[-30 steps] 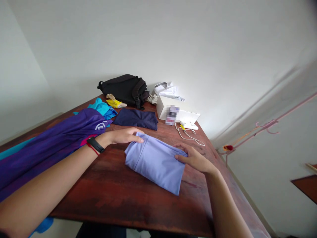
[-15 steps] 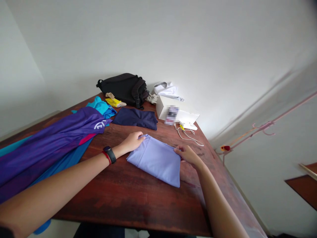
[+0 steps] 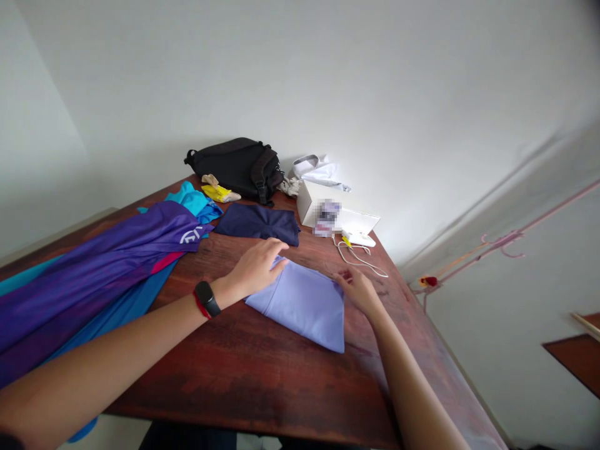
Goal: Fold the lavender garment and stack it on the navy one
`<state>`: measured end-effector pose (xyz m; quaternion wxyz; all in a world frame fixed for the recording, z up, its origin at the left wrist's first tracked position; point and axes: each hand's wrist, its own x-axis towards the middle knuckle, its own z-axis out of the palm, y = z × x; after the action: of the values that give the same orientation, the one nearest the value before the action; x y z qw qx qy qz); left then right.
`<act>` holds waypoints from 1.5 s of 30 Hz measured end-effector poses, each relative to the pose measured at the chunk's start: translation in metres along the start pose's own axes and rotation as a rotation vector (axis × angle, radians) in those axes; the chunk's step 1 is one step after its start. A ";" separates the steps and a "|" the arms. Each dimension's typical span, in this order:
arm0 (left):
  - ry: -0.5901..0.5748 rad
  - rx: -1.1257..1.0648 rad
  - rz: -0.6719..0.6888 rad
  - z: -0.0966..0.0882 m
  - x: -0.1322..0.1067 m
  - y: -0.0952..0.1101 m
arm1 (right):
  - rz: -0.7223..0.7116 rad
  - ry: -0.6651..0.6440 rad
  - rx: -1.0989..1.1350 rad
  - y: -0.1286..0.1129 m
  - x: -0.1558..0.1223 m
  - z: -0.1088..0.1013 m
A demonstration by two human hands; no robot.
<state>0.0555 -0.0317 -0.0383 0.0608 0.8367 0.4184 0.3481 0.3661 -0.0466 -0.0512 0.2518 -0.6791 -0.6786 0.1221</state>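
A folded lavender cloth (image 3: 304, 303) lies flat on the dark red wooden table (image 3: 244, 369). My left hand (image 3: 257, 265), with a black watch at the wrist, rests palm down on the cloth's far left corner, fingers spread. At the cloth's far right corner, my right hand (image 3: 359, 289) pinches the edge with its fingertips. A folded navy garment (image 3: 257, 223) lies just beyond the lavender cloth.
Purple, pink and teal garments (image 3: 98, 269) spread over the table's left side. At the back stand a black backpack (image 3: 237, 165), a yellow packet (image 3: 218, 192), a white box (image 3: 328, 212) and a white cable (image 3: 360, 253). The table's right edge drops to the floor.
The lavender cloth has slid away from me and looks more compact. My left hand moved from its side onto its far corner; my right hand followed along the right edge.
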 end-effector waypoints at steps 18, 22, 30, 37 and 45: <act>-0.437 0.006 0.112 0.031 -0.022 0.018 | -0.280 -0.331 -0.242 -0.050 -0.039 0.048; -0.438 0.028 -0.019 0.035 -0.018 0.004 | -0.230 -0.319 -0.287 -0.054 -0.038 0.048; -0.476 0.103 -0.085 0.029 -0.011 -0.005 | -0.213 -0.294 -0.280 -0.053 -0.037 0.050; -0.516 0.154 -0.084 0.029 -0.009 -0.003 | -0.238 -0.262 -0.231 -0.051 -0.038 0.050; -0.503 0.170 -0.076 0.033 -0.010 -0.008 | -0.254 -0.228 -0.205 -0.049 -0.038 0.053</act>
<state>0.0673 -0.0277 -0.0718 0.1053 0.8827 0.4489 0.0904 0.2951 -0.0771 -0.0771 0.1163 -0.5918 -0.7919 0.0959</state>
